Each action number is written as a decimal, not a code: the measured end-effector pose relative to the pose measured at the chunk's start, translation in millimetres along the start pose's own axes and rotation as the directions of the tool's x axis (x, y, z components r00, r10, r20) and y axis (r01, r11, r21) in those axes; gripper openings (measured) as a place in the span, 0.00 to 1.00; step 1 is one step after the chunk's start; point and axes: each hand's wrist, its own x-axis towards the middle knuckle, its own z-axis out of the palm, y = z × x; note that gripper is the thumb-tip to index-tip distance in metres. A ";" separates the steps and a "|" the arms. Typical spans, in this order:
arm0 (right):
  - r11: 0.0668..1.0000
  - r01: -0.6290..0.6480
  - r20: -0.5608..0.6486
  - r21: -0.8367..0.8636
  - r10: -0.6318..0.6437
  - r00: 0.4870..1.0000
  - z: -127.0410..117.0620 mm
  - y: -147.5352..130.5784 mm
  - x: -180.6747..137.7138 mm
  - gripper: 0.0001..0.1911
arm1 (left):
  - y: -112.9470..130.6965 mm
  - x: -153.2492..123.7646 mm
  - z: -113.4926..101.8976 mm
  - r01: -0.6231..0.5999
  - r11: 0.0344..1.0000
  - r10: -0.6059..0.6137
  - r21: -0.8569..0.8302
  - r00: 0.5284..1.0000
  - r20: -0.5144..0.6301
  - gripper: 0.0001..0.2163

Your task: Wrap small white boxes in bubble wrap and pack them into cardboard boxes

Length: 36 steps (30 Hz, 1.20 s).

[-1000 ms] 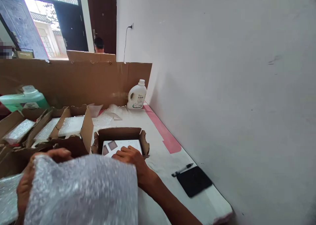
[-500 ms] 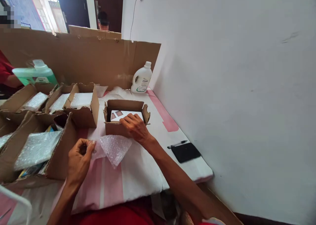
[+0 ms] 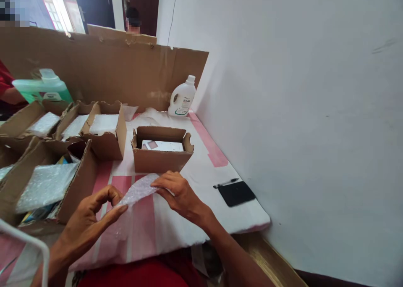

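A sheet of bubble wrap (image 3: 138,189) is stretched between my two hands, above the near part of the table. My left hand (image 3: 94,215) pinches its left end between thumb and fingers. At the other end, my right hand (image 3: 178,192) grips the wrap with thumb and fingertips. Just beyond my hands stands a small open cardboard box (image 3: 157,160). Inside it lies a white box (image 3: 168,146) with pinkish squares printed on its left part; its lower part is hidden by the cardboard wall.
Several cardboard bins (image 3: 108,146) with bubble-wrapped packets (image 3: 47,186) fill the left side. A white jug (image 3: 183,97) and a green jug (image 3: 44,89) stand by a cardboard partition (image 3: 126,72). A black pouch (image 3: 236,193) and pen (image 3: 226,183) lie right, near the wall. People are beyond.
My right hand has left the white box and come back toward me to take the bubble wrap's right end. The left hand has moved slightly nearer, still pinching the wrap, which is now raised.
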 end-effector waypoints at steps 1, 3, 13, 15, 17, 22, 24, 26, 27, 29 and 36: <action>0.998 -0.025 -0.007 0.056 0.026 1.000 -4.1 2.2 -3.8 0.06 | -1.1 -0.1 -2.4 -0.003 1.000 0.003 0.014 1.000 0.012 0.15; 0.974 -0.102 -0.017 0.204 0.107 0.994 -14.8 2.2 -10.6 0.05 | -6.1 1.6 -5.6 -0.002 0.999 0.001 0.038 0.999 0.043 0.14; 0.579 -0.513 0.310 0.634 0.417 0.854 -42.8 5.0 -41.2 0.14 | -5.2 9.2 -12.4 0.162 0.986 -0.147 -0.028 0.946 0.289 0.13; 0.550 -0.527 0.308 0.647 0.444 0.841 -41.0 6.0 -44.4 0.13 | -3.1 11.3 -9.7 0.189 0.981 -0.165 -0.050 0.937 0.307 0.14; 0.558 -0.514 0.244 0.652 0.487 0.839 -39.4 4.6 -45.3 0.12 | -4.0 13.9 -4.9 0.170 0.985 -0.151 -0.040 0.946 0.288 0.14; 0.722 -0.454 -0.068 0.521 0.566 0.822 -40.4 -6.6 -45.9 0.10 | -9.9 14.4 2.4 0.112 0.992 -0.121 0.050 0.962 0.245 0.12; 0.745 -0.456 -0.106 0.487 0.568 0.816 -42.0 -12.3 -48.0 0.11 | -10.5 11.1 0.9 0.128 0.992 -0.128 0.010 0.969 0.214 0.12; 0.710 -0.474 -0.071 0.521 0.590 0.805 -42.7 -17.1 -50.0 0.13 | -10.7 7.7 -0.4 0.176 0.981 -0.161 -0.079 0.972 0.169 0.13; 0.679 -0.486 -0.040 0.550 0.603 0.797 -42.2 -18.5 -50.4 0.14 | -11.0 6.6 0.2 0.211 0.967 -0.189 -0.144 0.971 0.148 0.13; 0.600 -0.511 0.017 0.616 0.638 0.770 -39.0 -17.7 -49.1 0.16 | -13.3 6.9 5.2 0.295 0.908 -0.268 -0.298 0.955 0.128 0.14; 0.322 -0.538 0.090 0.779 0.793 0.603 7.8 36.1 -40.5 0.17 | -52.3 24.9 40.5 0.421 0.699 -0.450 -0.578 0.887 0.103 0.21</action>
